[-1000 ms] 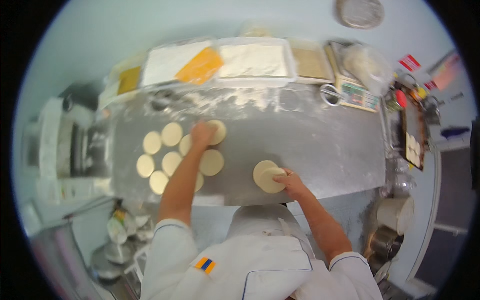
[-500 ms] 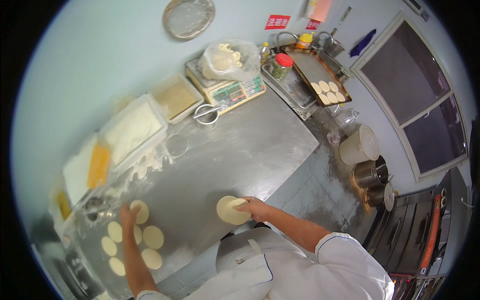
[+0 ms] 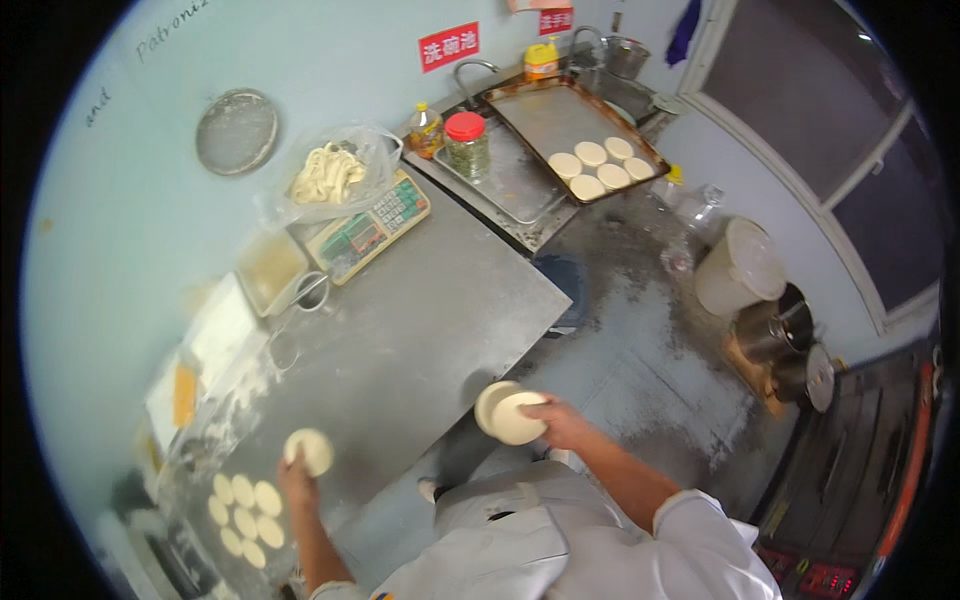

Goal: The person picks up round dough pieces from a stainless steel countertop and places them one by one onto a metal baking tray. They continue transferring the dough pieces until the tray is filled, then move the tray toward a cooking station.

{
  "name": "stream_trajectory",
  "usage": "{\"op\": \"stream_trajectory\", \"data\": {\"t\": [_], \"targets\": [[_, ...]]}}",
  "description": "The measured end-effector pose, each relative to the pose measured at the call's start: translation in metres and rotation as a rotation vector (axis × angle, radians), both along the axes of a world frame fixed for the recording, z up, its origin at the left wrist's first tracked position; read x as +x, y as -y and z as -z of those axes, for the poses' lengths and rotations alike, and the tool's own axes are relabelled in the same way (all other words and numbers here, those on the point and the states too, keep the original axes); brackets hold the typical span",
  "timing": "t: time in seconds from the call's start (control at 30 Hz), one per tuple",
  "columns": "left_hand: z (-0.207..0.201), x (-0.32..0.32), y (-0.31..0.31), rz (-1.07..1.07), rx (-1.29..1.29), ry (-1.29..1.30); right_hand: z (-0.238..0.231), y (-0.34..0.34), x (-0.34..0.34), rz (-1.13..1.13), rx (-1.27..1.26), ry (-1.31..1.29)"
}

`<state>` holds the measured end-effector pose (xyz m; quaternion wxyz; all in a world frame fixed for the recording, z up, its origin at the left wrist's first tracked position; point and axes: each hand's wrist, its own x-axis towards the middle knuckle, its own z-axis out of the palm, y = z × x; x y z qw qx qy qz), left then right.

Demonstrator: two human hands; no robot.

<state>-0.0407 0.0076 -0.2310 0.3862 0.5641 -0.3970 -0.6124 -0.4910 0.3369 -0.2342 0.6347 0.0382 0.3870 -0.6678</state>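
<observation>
A flat, pale dough round (image 3: 312,452) is pinched in my left hand (image 3: 298,482), over the left part of the steel table (image 3: 430,310). Several more dough discs (image 3: 245,522) lie close together on the tabletop, just to the left of that hand. My right hand (image 3: 563,423) grips two overlapping dough rounds (image 3: 519,417) by their right edge, with the thumb on top. It holds them beyond the table's near edge, in front of my apron. On a dark-rimmed baking tray (image 3: 545,108) at the back right, several like rounds (image 3: 590,154) sit at the near end.
Along the wall stand a scale (image 3: 362,237) with a bag of dough (image 3: 328,175), a metal cup (image 3: 312,291) and flour containers (image 3: 225,335). A red-lidded jar (image 3: 466,145) is beside the tray. Right of the floor gap are a white bucket (image 3: 740,268), pots (image 3: 772,325) and an oven (image 3: 850,470).
My left hand has lifted a dough round from the table and moved right. My right hand, keeping its two rounds, has moved right past the table edge. The view has turned toward the tray.
</observation>
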Motion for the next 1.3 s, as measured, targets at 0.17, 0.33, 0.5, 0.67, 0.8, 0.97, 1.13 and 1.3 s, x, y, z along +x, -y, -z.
{"op": "stream_trajectory", "data": {"t": [0.17,0.33,0.5,0.67,0.8,0.97,1.13,1.3], "targets": [[-0.024,-0.204,-0.102,0.063,0.188,-0.226,-0.033,-0.077,-0.122,0.304,0.057,-0.058],[-0.043,-0.364,-0.137,0.282,0.289,-0.251,-0.044,-0.114,-0.241,0.534,0.069,-0.142],[-0.042,-0.513,-0.127,0.403,0.307,-0.294,-0.055,-0.118,-0.358,0.610,0.057,-0.217],[-0.034,-0.643,-0.112,0.413,0.393,-0.401,-0.091,-0.098,-0.469,0.587,0.117,-0.319],[-0.041,-0.696,-0.105,0.401,0.377,-0.414,-0.114,-0.052,-0.552,0.465,0.093,-0.369],[-0.038,-0.708,-0.098,0.181,0.299,-0.381,-0.108,0.071,-0.653,0.249,0.047,-0.402],[-0.047,-0.694,-0.125,-0.202,0.198,-0.353,-0.067,0.228,-0.736,-0.138,-0.014,-0.397],[-0.076,-0.724,-0.196,-0.609,0.194,-0.263,-0.029,0.347,-0.766,-0.464,0.005,-0.358]]}}
